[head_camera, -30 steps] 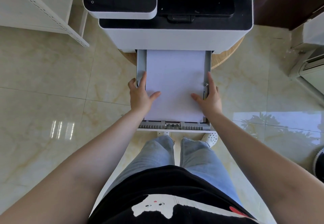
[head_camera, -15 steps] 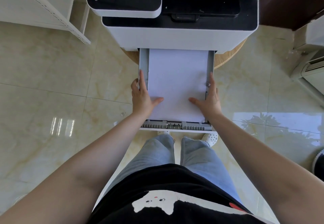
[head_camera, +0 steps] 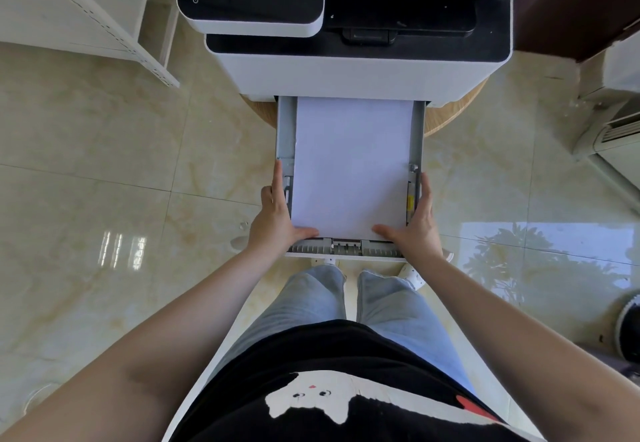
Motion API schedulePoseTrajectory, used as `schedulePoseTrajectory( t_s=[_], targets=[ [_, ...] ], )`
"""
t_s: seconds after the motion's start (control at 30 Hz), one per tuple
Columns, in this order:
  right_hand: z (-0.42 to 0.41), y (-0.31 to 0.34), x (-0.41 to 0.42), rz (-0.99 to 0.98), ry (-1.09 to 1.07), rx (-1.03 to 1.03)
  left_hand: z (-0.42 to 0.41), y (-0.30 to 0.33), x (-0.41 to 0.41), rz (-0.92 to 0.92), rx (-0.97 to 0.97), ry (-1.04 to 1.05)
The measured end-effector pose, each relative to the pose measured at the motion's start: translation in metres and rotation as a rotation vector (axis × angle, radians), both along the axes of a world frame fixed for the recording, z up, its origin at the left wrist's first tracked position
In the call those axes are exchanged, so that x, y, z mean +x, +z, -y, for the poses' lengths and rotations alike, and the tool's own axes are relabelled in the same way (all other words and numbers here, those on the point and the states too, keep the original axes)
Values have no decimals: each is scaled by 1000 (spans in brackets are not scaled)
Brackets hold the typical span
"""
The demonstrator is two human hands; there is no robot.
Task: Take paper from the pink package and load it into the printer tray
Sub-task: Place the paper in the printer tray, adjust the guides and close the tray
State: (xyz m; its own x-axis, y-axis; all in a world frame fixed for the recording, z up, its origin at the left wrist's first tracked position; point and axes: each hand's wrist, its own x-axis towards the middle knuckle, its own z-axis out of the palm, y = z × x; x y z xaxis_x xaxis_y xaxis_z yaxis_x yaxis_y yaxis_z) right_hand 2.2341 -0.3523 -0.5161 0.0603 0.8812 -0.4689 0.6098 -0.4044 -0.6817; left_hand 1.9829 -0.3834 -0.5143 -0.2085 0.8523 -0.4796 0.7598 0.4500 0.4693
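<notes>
Head view. One printer (head_camera: 360, 71) stands ahead, with one tray (head_camera: 418, 137) pulled out toward the person. One stack of white paper (head_camera: 351, 164) lies flat inside the tray, between the two side walls. The stack's long axis runs from the person toward the printer; its far short edge sits at the printer's slot, its near short edge just short of the tray's front rail.

Two hands are in view. The left hand (head_camera: 273, 220) clasps the tray's left wall near the front corner: fingers extended along the outside, thumb laid across the stack's near left corner. The right hand (head_camera: 417, 225) mirrors it on the right wall, thumb resting on the near right corner. The paper thus lies between the two grips, extending away beyond the fingertips. The pink package is out of view.
</notes>
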Motion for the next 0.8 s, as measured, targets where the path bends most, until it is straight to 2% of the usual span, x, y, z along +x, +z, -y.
schedulePoseTrajectory(
  t_s=[0.17, 0.27, 0.43, 0.6, 0.8],
  targets=[
    [6, 5, 7, -146, -257, 84, 15, 0, -6, 183, 235, 286],
    [10, 8, 8, -158, -280, 107, 17, -2, -8, 179, 240, 391],
    [10, 10, 6, -133, -339, 69, 14, 2, -4, 314, 255, 609],
    [7, 10, 4, -85, -372, 54, 10, 1, -2, 283, 239, 669],
    [5, 8, 1, -29, -387, 60, 6, 0, 1, 354, 205, 776]
  ],
)
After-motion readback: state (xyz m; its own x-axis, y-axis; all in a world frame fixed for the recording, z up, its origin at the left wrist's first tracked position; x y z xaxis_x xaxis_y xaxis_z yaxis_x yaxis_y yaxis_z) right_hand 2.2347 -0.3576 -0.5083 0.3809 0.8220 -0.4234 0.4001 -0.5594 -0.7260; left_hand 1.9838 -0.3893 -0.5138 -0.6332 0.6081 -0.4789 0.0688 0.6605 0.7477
